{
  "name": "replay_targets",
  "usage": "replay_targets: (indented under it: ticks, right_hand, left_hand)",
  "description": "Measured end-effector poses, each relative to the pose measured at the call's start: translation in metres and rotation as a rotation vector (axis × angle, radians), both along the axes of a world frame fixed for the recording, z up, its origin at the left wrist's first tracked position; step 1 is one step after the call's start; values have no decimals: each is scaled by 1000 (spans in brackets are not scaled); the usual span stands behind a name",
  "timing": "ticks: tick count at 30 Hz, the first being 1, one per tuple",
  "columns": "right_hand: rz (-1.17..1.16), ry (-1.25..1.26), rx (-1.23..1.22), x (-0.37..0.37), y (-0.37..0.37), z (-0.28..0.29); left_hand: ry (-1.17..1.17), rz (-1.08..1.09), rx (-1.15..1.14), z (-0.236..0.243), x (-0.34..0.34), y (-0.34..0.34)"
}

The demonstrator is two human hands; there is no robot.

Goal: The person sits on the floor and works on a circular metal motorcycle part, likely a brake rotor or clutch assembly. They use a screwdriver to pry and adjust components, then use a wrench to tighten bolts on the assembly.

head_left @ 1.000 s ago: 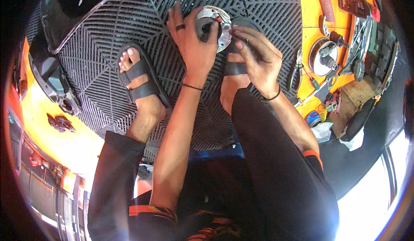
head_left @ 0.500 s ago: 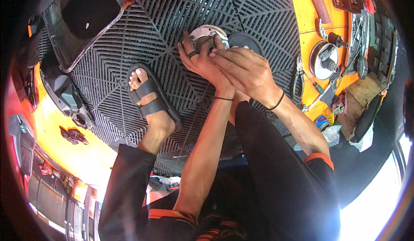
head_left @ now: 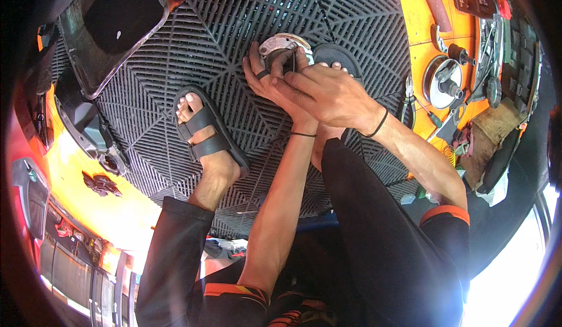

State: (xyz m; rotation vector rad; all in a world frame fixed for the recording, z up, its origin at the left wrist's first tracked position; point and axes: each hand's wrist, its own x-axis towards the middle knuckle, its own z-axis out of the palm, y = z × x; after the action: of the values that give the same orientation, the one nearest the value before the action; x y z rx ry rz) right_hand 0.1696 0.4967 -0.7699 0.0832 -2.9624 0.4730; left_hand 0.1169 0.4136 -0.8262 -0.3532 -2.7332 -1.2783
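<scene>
The left hand [head_left: 276,91] curls around the near-left side of the round metal part [head_left: 272,44], over the ribbed mat [head_left: 225,63], and a slack hold there could let it tilt; the right hand [head_left: 332,94] crosses above with bent fingers, hiding whether they pinch anything, and any small piece slipping from them could drop into the mat's slots. Bare mat runs from the black panel [head_left: 120,19] past the left sandal [head_left: 208,134] to the part, but the right sandal [head_left: 336,56] crowds its right side, and pliers [head_left: 407,105] lie by the mat's right edge.
</scene>
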Motion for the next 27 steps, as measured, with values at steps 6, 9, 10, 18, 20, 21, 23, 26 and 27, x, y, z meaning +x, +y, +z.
replay_targets:
  ticks: [6, 9, 10, 18, 20, 21, 23, 26, 27]
  right_hand:
    - [159, -129, -194, -12, 6, 4]
    - [147, -95, -115, -30, 2, 12]
    - [152, -89, -92, -35, 1, 15]
    - [-59, -88, 319, -38, -21, 42]
    - [34, -220, 29, -35, -15, 34]
    - [28, -307, -44, -33, -14, 29]
    - [-52, -221, 57, -28, -19, 19]
    - [-16, -112, 3, -27, -15, 3]
    - [-6, -158, -56, -28, -14, 1]
  left_hand:
    - [76, -42, -35, -11, -2, -3]
    - [76, -27, -12, -14, -3, 0]
    - [70, -20, -3, -14, -2, 1]
    - [53, 0, 31, -12, -3, 6]
    - [51, -1, 36, -12, -5, 5]
    - [48, -2, 38, -13, -6, 5]
    - [39, 1, 40, -12, -6, 4]
    - [17, 4, 47, -9, -4, 2]
    - [6, 4, 47, -8, -3, 2]
